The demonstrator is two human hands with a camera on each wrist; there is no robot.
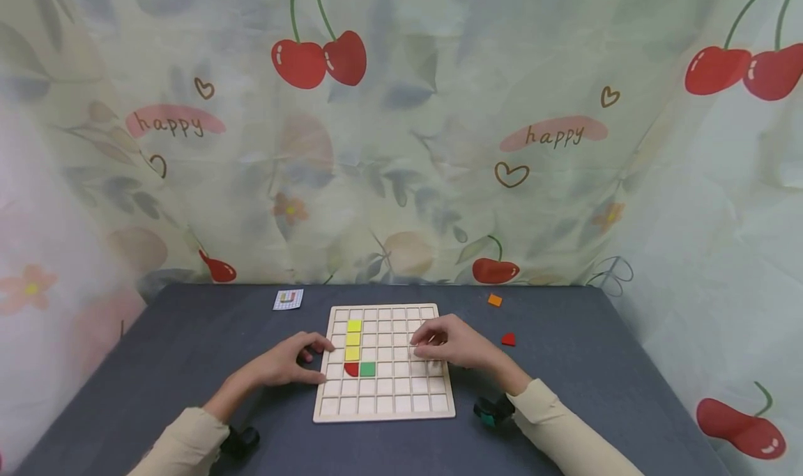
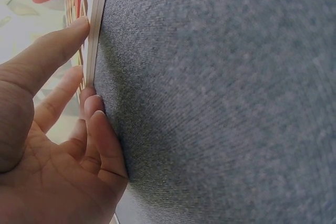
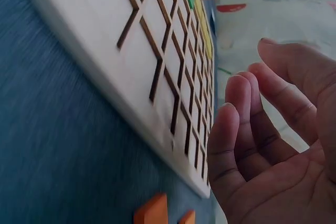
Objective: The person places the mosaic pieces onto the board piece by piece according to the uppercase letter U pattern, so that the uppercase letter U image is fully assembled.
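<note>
The board lay flat on the dark table, its near side running across before the person. It looked nearly square, so I could not tell a long axis. On its left part, three yellow squares formed a row which pointed away from the person; at the near end was a red piece, with a green square to its right. The left hand touched the board's left edge, with thumb and fingers spread. The right hand was above the board's right part, the fingers slightly bent and the thumb apart from them.
</note>
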